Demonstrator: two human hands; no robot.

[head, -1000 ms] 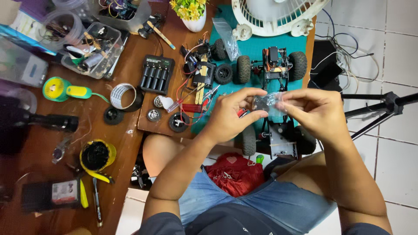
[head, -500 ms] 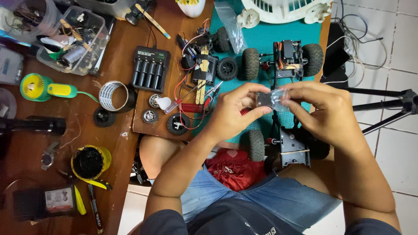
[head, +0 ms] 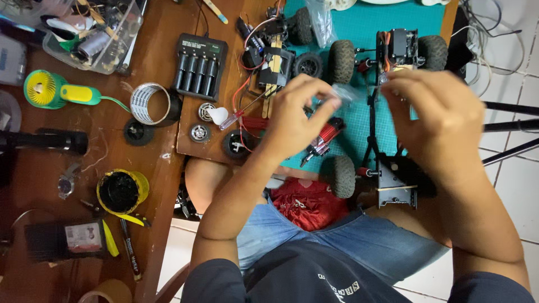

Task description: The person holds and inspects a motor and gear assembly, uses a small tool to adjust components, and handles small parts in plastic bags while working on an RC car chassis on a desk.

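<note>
Overhead, left hand [head: 295,120] and right hand [head: 435,120] pinch a small clear bag [head: 343,92] between them, raised above the model truck chassis [head: 387,112] for access.

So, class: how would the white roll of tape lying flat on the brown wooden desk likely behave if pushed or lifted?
The white roll of tape lies on its flat side, so pushed it probably slides rather than rolls. Its open, hollow ring suggests it is light. Stood on edge, it would likely roll across the brown wooden desk.
</note>
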